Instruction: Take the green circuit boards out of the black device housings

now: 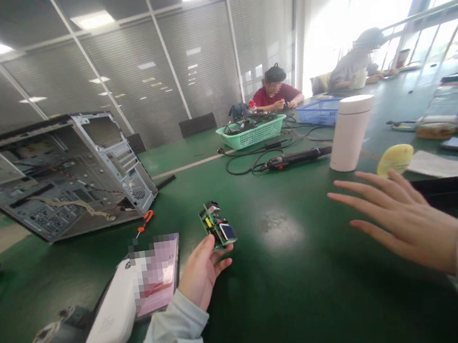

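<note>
Between the thumb and fingers of my left hand (202, 273) is a small green circuit board (218, 226) with several parts mounted on it, one of them a dark blue block. It is held upright over the green table. My right hand (403, 216) is held out above the table on the right, fingers spread, with nothing in it. Near its fingertips lie a yellow oval object (395, 159) and a black tray-like piece (451, 193). Left of my left hand, a white power bank (114, 305) with a cable lies against a pink-screened phone (162, 276).
An opened computer case (106, 171) stands at the left, an orange-handled screwdriver (146, 220) beside it. A pale tumbler (351, 136), a corded electric screwdriver (295, 158), a green basket (253, 133) and a blue basket (320, 113) are farther back. Two people sit across the table.
</note>
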Demonstrator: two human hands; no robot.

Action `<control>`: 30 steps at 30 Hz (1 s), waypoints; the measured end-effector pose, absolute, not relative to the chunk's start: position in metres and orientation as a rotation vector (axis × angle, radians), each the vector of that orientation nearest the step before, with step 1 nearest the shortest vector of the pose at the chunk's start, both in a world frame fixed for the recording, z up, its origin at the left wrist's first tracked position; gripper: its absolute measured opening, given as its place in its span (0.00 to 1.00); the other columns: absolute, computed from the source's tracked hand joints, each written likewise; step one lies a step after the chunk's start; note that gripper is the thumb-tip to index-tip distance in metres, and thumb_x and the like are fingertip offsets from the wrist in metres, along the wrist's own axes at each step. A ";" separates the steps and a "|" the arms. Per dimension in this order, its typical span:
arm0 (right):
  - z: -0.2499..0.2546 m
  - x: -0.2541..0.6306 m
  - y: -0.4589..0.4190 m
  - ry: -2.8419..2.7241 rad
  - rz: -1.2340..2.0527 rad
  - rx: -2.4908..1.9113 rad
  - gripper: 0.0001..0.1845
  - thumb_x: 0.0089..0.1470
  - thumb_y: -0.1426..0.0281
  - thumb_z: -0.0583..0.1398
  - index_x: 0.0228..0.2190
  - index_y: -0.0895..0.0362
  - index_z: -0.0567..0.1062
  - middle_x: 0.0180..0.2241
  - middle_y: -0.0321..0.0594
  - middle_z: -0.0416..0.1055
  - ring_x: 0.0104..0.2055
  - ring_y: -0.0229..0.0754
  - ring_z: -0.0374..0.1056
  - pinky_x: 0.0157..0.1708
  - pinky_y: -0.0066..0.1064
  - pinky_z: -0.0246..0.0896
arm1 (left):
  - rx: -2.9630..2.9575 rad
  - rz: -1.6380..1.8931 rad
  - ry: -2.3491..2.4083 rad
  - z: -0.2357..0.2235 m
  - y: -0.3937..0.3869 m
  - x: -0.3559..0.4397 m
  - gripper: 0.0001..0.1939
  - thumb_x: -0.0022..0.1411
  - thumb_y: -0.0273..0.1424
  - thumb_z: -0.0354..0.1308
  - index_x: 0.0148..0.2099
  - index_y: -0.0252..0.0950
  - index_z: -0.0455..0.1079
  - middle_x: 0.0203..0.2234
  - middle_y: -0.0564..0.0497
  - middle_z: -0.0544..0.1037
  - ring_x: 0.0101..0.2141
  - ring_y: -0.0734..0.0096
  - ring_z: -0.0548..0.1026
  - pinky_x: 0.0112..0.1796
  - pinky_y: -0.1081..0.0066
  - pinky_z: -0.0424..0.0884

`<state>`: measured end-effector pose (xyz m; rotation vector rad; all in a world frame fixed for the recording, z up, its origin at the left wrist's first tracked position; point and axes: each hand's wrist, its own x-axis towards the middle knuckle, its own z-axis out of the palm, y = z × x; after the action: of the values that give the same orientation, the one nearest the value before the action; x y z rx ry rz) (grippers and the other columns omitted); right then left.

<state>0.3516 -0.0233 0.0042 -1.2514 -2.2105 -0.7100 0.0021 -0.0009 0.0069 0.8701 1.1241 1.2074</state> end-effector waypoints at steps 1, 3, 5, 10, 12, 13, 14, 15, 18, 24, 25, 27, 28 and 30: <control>0.007 0.335 -0.025 -2.241 -0.672 -1.220 0.24 0.65 0.61 0.45 0.61 0.49 0.57 0.61 0.39 0.54 0.65 0.55 0.45 0.60 0.63 0.38 | 0.927 1.216 1.142 0.006 -0.001 0.002 0.13 0.54 0.36 0.64 0.39 0.35 0.72 0.34 0.46 0.80 0.32 0.65 0.78 0.30 0.69 0.73; 0.014 0.305 -0.027 -2.292 -0.605 -1.181 0.24 0.64 0.64 0.47 0.60 0.50 0.60 0.61 0.39 0.53 0.66 0.52 0.42 0.62 0.61 0.38 | 1.075 1.232 1.188 0.006 -0.001 0.001 0.17 0.49 0.37 0.67 0.40 0.36 0.72 0.34 0.47 0.80 0.33 0.63 0.77 0.31 0.67 0.73; 0.021 0.277 -0.028 -2.328 -0.560 -1.146 0.24 0.62 0.67 0.48 0.59 0.51 0.62 0.61 0.39 0.52 0.66 0.51 0.42 0.63 0.60 0.38 | 1.271 1.240 1.246 0.007 -0.003 0.000 0.19 0.44 0.35 0.69 0.40 0.37 0.73 0.35 0.48 0.78 0.36 0.60 0.76 0.35 0.63 0.72; 0.022 0.215 -0.021 -2.355 -0.524 -0.936 0.28 0.58 0.65 0.58 0.59 0.54 0.63 0.60 0.38 0.54 0.64 0.53 0.44 0.62 0.58 0.43 | 1.801 1.219 1.323 0.012 -0.009 -0.003 0.16 0.40 0.28 0.68 0.36 0.42 0.77 0.32 0.51 0.73 0.39 0.55 0.70 0.46 0.56 0.65; 0.016 0.198 -0.016 -2.333 -0.554 -0.882 0.28 0.55 0.63 0.63 0.55 0.57 0.67 0.57 0.40 0.59 0.61 0.52 0.50 0.61 0.54 0.49 | 1.940 1.211 1.324 0.013 -0.010 -0.004 0.15 0.43 0.27 0.67 0.38 0.41 0.77 0.32 0.51 0.72 0.39 0.55 0.70 0.45 0.55 0.64; 0.014 0.192 -0.014 -2.320 -0.568 -0.873 0.26 0.54 0.64 0.64 0.53 0.59 0.69 0.55 0.41 0.62 0.58 0.51 0.52 0.61 0.51 0.51 | 1.995 1.206 1.322 0.013 -0.010 -0.004 0.15 0.44 0.27 0.66 0.39 0.41 0.76 0.32 0.50 0.72 0.39 0.55 0.70 0.44 0.56 0.65; 0.011 0.188 -0.012 -2.311 -0.575 -0.873 0.24 0.54 0.66 0.64 0.51 0.61 0.70 0.52 0.42 0.64 0.56 0.50 0.55 0.60 0.48 0.54 | 2.043 1.198 1.317 0.013 -0.010 -0.003 0.15 0.45 0.27 0.65 0.39 0.40 0.76 0.32 0.50 0.72 0.38 0.55 0.70 0.44 0.56 0.65; 0.010 0.186 -0.010 -2.304 -0.574 -0.880 0.23 0.54 0.67 0.64 0.50 0.63 0.71 0.50 0.44 0.65 0.54 0.50 0.57 0.58 0.46 0.56 | 2.085 1.190 1.310 0.012 -0.010 -0.003 0.15 0.46 0.27 0.64 0.40 0.40 0.76 0.32 0.49 0.72 0.38 0.56 0.70 0.43 0.57 0.65; 0.010 0.187 -0.008 -2.299 -0.536 -0.870 0.22 0.55 0.69 0.64 0.49 0.64 0.71 0.43 0.45 0.67 0.48 0.49 0.59 0.53 0.43 0.60 | 2.175 1.163 1.284 0.012 -0.012 -0.002 0.16 0.46 0.26 0.63 0.41 0.40 0.76 0.32 0.49 0.71 0.36 0.57 0.71 0.41 0.58 0.67; 0.004 0.192 -0.005 -2.324 -0.306 -0.829 0.18 0.62 0.71 0.55 0.52 0.66 0.68 0.47 0.49 0.64 0.49 0.50 0.56 0.47 0.43 0.61 | 2.157 1.186 1.284 0.017 -0.016 0.000 0.17 0.47 0.27 0.63 0.43 0.38 0.74 0.33 0.49 0.73 0.35 0.59 0.72 0.39 0.61 0.68; 0.001 0.191 -0.005 -2.318 -0.234 -0.832 0.17 0.63 0.70 0.52 0.51 0.65 0.68 0.47 0.49 0.64 0.49 0.50 0.56 0.46 0.43 0.61 | 2.132 1.190 1.281 0.018 -0.016 0.000 0.17 0.48 0.28 0.63 0.43 0.38 0.74 0.33 0.49 0.73 0.35 0.60 0.72 0.37 0.63 0.68; -0.007 0.188 -0.006 -2.282 -0.062 -0.854 0.16 0.64 0.69 0.48 0.46 0.64 0.69 0.44 0.48 0.64 0.45 0.48 0.57 0.45 0.43 0.60 | 2.069 1.195 1.266 0.018 -0.018 -0.001 0.15 0.50 0.30 0.63 0.43 0.38 0.74 0.32 0.50 0.74 0.34 0.61 0.73 0.35 0.65 0.68; -0.010 0.186 -0.008 -2.251 0.036 -0.872 0.17 0.64 0.68 0.46 0.43 0.63 0.70 0.42 0.48 0.64 0.44 0.47 0.57 0.44 0.42 0.60 | 2.030 1.197 1.254 0.018 -0.018 -0.001 0.14 0.51 0.31 0.62 0.43 0.38 0.74 0.32 0.50 0.75 0.34 0.62 0.73 0.34 0.66 0.69; -0.014 0.184 -0.009 -2.176 0.244 -0.921 0.19 0.64 0.64 0.44 0.39 0.62 0.69 0.39 0.47 0.64 0.42 0.45 0.57 0.44 0.42 0.58 | 1.939 1.202 1.224 0.016 -0.018 -0.002 0.14 0.53 0.34 0.61 0.43 0.38 0.75 0.32 0.49 0.76 0.35 0.61 0.74 0.35 0.65 0.70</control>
<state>0.1840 -0.0091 -0.0145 -0.9206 -2.1762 0.2442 -0.0019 -0.0176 0.0163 1.9392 1.2242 1.2018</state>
